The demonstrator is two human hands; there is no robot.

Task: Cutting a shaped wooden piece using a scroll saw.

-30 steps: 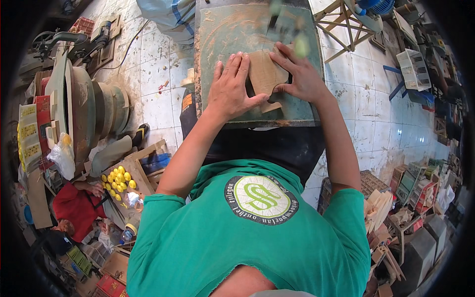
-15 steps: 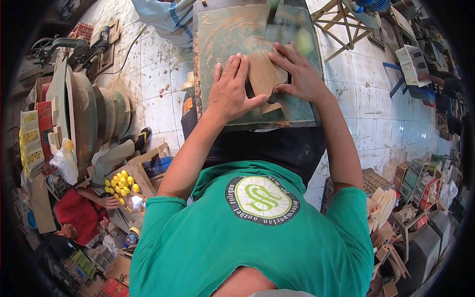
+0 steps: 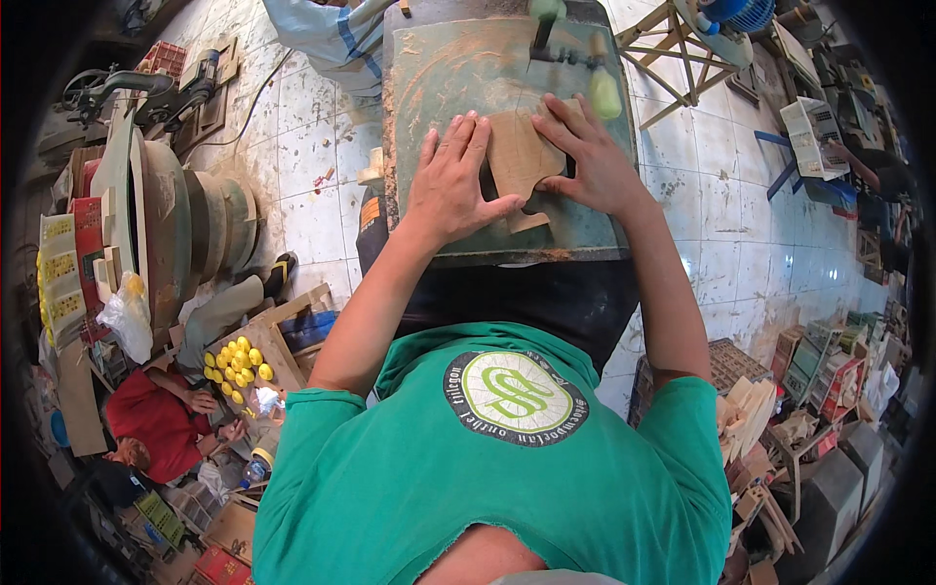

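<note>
Head view: person at a dusty green worktop [image 3: 439, 88], both hands pressed on one wooden piece.
Left hand [image 3: 451, 185]: fingers spread flat on the wooden cutout [image 3: 522, 161], its left edge; not closed around it.
Right hand [image 3: 593, 161]: fingers splayed, pinning the cutout's right edge.
Blade post [image 3: 542, 34]: just beyond the fingertips.
Risk: piece could slip, carrying fingers toward the blade; sawdust lessens grip.
Container: wooden tray [image 3: 278, 351], well left of the left hand, holds yellow round pieces [image 3: 234, 366].

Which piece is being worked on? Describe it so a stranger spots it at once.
Find the dusty green machine table at top centre. The flat tan wooden cutout lies on it, between the left hand and right hand. It alone is pale wood with curved notched edges.
</note>
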